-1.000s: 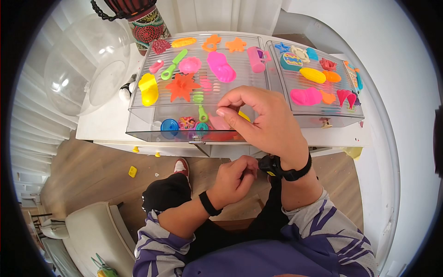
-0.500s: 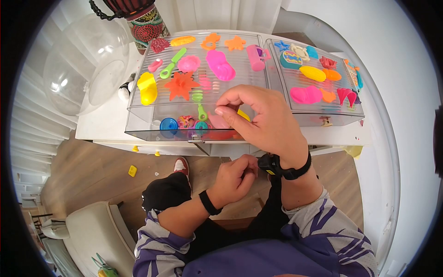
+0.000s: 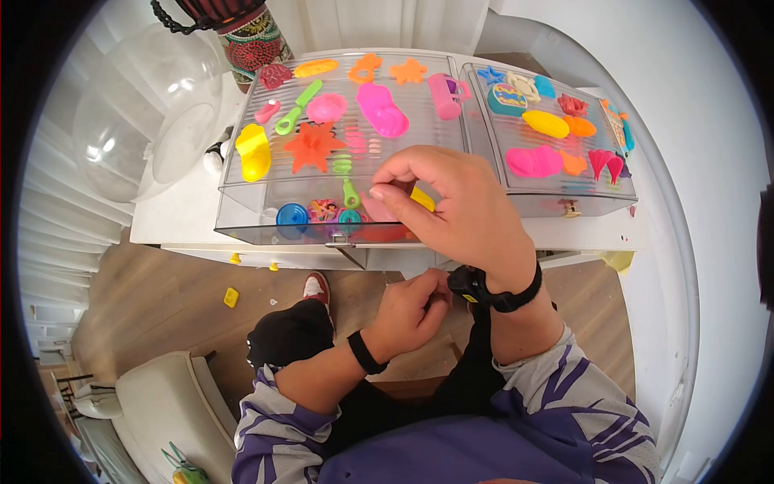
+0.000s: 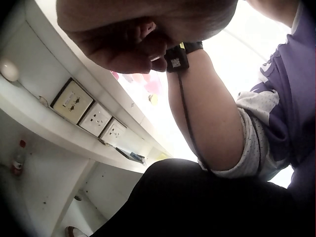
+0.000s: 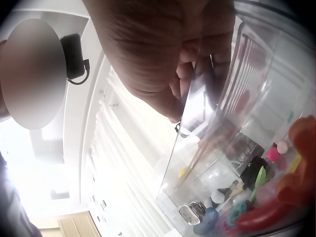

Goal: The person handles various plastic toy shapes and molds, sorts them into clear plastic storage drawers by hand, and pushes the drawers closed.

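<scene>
My right hand hovers over the front of the larger clear plastic box, its thumb and index fingertips close together and nothing visible between them. In the right wrist view, that hand overlaps the clear box wall. Below it, my left hand is loosely curled near the black wrist device on my right wrist. No object shows in the left hand in the left wrist view. Partly behind the right hand are a yellow toy and a pale pink toy.
On the box lid lie an orange starfish, a yellow mould and a pink mould. A smaller clear box with toys stands to the right. A transparent dome and a drum are at the left.
The view has shifted slightly, so the boxes and toys appear a little farther left and up. Both hands keep nearly the same pose.
</scene>
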Available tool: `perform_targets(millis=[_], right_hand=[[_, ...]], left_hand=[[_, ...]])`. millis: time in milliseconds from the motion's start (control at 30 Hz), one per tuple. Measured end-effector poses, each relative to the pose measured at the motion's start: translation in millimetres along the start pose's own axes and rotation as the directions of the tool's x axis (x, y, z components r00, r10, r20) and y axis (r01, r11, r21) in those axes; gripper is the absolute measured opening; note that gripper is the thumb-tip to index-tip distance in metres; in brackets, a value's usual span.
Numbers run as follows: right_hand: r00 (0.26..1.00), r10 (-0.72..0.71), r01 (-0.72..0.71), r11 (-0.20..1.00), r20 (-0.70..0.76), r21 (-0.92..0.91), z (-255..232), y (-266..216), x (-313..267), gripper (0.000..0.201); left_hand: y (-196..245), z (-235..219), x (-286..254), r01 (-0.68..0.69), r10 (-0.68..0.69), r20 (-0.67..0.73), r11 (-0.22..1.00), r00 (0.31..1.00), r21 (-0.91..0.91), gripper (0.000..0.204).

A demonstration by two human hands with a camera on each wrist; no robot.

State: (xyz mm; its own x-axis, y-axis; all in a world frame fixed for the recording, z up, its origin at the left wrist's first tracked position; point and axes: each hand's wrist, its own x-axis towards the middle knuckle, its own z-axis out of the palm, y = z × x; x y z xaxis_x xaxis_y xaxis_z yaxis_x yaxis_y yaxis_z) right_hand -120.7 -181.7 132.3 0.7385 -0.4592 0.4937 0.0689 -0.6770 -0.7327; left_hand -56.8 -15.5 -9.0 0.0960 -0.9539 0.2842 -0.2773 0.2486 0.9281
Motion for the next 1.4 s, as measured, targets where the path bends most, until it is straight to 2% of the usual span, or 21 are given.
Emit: perform_targets(millis=[67,133,433,1400], right_hand=[[1.000,-0.006,0.006,1.000,0.000,-0.002,0.5,0.4,0.0,0.012],[1.000,-0.009,0.009,1.000,0.005,-0.008,1.0,0.4,0.0,0.011],[0.999,-0.044,0.044,0.999,0.001,-0.025,2.5,4.0,-0.2,0.011],[0.998,-0.061,0.064,0.994,0.031,-0.091,5.4,8.1,-0.5,0.006]], left_hand=[[-0.4,0.4,-0.1,-0.010,0.010,-0.004,1.000,1.000,-0.003,0.026],[1.5,-0.2,0.3,0.025,-0.025,0.013,0.999,1.000,0.024,0.016],[0.9,2.4,0.5,0.039,-0.040,0.017,0.999,0.999,0.029,0.011],[-6.1,7.1,-1.5,0.012,-0.018,0.065,0.995,0.998,0.094,0.013]])
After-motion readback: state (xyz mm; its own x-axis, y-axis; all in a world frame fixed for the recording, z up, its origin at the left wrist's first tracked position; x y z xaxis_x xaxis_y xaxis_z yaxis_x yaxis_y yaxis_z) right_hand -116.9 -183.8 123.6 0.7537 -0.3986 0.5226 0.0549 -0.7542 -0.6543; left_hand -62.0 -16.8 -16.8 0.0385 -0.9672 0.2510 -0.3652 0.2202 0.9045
